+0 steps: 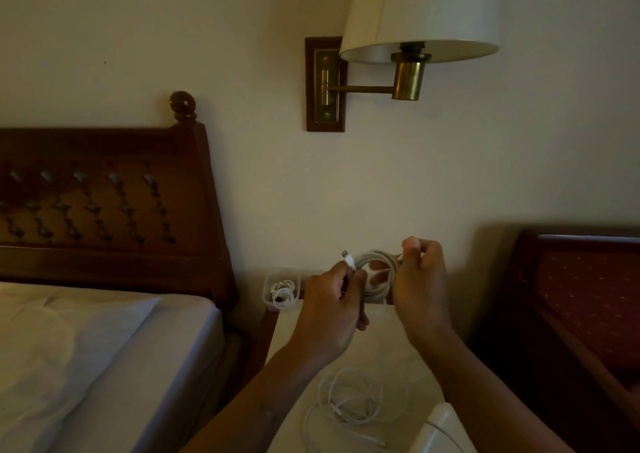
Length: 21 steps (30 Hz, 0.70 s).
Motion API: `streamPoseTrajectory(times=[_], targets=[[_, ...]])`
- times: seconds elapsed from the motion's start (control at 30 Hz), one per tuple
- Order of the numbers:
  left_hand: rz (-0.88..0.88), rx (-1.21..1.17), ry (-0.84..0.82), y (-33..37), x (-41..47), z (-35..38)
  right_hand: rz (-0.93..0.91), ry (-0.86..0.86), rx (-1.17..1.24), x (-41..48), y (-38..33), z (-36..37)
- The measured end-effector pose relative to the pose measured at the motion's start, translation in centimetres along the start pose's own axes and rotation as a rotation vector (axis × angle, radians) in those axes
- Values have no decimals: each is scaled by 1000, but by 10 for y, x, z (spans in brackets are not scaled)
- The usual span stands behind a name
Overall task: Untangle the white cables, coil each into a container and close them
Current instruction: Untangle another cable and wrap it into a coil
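Within left hand (331, 310), right hand (420, 293) — coil (375, 292)

Brass wall lamp (408, 37) with cream shade, carved wooden headboard (104, 203), white-sheeted bed (86, 366), red upholstered chair (581, 297)

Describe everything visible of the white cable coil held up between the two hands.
The white cable coil is a thin, smooth, plastic-looking cord wound into several round loops, held upright in the air above the pale nightstand, near the wall. Its plug end sticks up to the left and has a small metal tip. The left hand grips the coil's left side just below that plug; the right hand pinches its right side. Fingers show through the loop's opening.
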<state>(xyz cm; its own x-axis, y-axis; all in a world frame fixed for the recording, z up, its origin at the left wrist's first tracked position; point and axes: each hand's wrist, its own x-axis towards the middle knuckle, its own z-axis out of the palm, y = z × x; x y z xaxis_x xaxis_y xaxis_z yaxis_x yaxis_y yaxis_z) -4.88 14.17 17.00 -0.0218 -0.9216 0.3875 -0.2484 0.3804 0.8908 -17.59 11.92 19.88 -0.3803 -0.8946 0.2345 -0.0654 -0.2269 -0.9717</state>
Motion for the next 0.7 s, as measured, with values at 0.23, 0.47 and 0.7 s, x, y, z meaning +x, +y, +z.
streamPoseTrajectory(times=[0.23,0.47,0.7], targets=[[67,-133,224,10,-3,11,-259,132,-37,-8,-2,13],[176,-122,417,14,5,10,-192,125,-6,-5,-3,15],[154,-238,467,3,18,-1,101,117,170,3,-6,2]])
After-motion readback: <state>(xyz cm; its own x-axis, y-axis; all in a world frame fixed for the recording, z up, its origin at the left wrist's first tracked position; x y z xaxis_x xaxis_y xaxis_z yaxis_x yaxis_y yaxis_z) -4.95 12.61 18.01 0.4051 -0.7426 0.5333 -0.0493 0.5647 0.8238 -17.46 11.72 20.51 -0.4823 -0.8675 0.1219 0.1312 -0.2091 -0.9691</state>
